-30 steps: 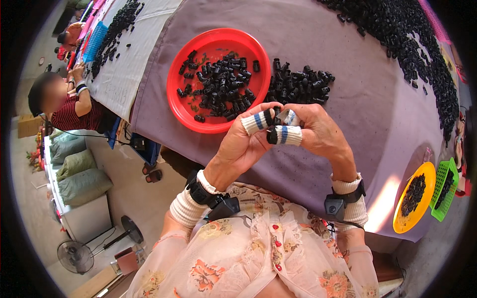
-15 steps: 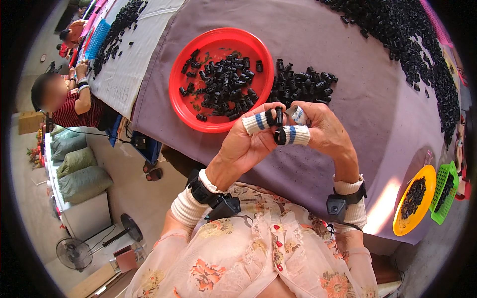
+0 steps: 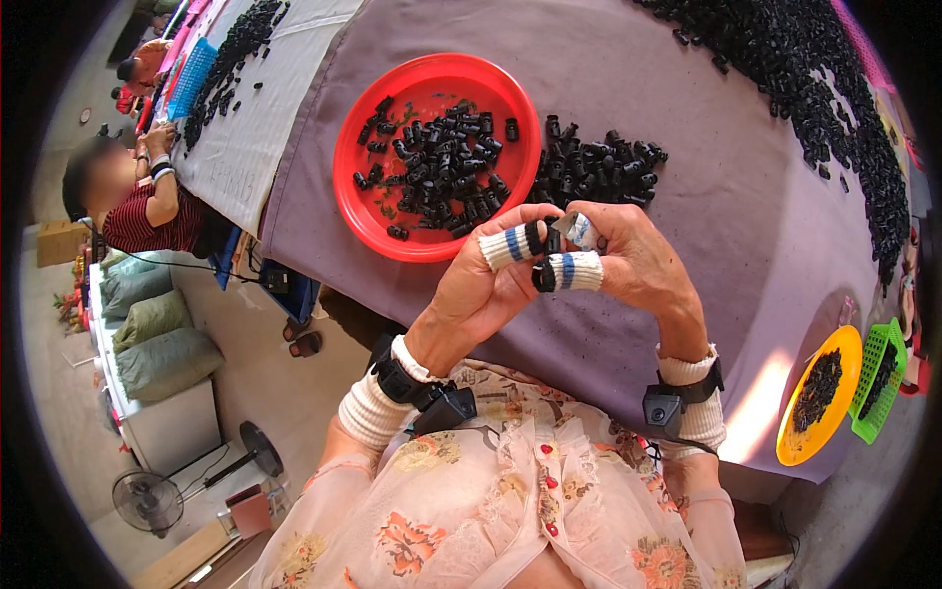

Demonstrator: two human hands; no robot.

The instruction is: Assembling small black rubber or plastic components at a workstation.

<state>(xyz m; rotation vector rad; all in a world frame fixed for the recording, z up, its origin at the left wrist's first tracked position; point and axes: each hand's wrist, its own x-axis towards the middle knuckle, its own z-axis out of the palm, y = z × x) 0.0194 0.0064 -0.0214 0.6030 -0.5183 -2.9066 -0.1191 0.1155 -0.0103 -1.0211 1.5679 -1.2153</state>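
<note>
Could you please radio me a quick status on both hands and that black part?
Left hand pinching small black cylindrical part. Right hand close beside it, grip unclear. White knitted, blue-striped thumb covers partly hide the part.

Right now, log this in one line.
left hand: holding small black cylindrical piece; right hand: up against it; round red plastic tray: black pieces inside

Workshop: cloth-covered worktop (image 3: 628, 79) heaped with small black parts (image 3: 785, 59), red tray (image 3: 355, 211) holding more, co-worker (image 3: 147, 224) at adjoining worktop (image 3: 285, 98), bulging sacks (image 3: 169, 365), fan (image 3: 147, 503).
</note>
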